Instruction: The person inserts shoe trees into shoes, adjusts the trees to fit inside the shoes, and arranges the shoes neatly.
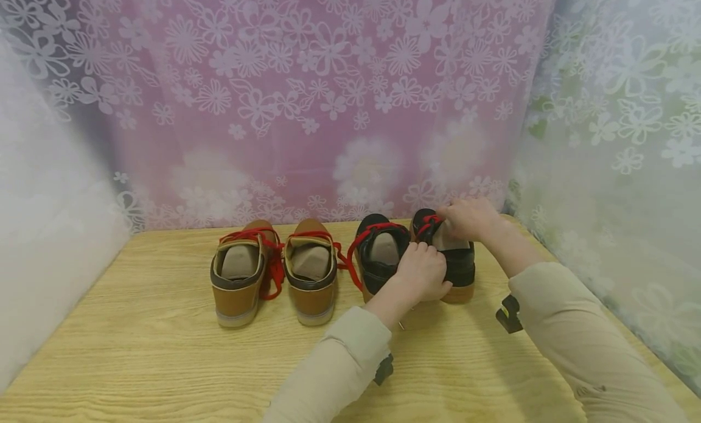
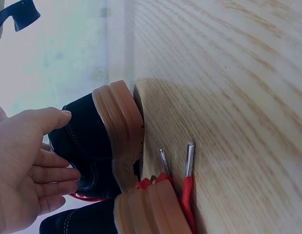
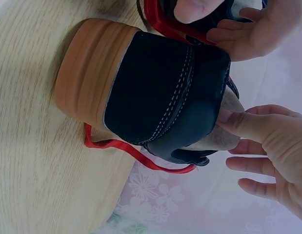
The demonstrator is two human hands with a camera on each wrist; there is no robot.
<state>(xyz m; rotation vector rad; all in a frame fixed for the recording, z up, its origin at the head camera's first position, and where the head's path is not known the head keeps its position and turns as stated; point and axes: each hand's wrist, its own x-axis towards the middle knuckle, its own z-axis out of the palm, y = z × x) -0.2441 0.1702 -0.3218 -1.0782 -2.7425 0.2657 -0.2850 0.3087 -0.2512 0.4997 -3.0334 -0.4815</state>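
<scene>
A black shoe (image 3: pixel 151 87) with a tan sole and red laces stands at the right end of the row, its heel toward me. My right hand (image 1: pixel 473 219) is at its opening, thumb and index finger pinching the beige shoe stuffing (image 3: pixel 226 129) that sticks up above the collar. My left hand (image 1: pixel 421 271) is beside the same shoe's heel. In the left wrist view its thumb overlaps the collar and its fingers lie loosely apart along the inner side. Left of it stands the matching black shoe (image 1: pixel 375 271), also holding beige stuffing (image 1: pixel 385 249).
Two brown shoes (image 1: pixel 237 298) (image 1: pixel 311 298) with red laces and beige stuffing stand to the left on the wooden table (image 1: pixel 164 362). Metal-tipped red lace ends (image 2: pixel 188 190) lie on the wood. Flowered curtains (image 1: pixel 306 106) surround the table at the back and sides.
</scene>
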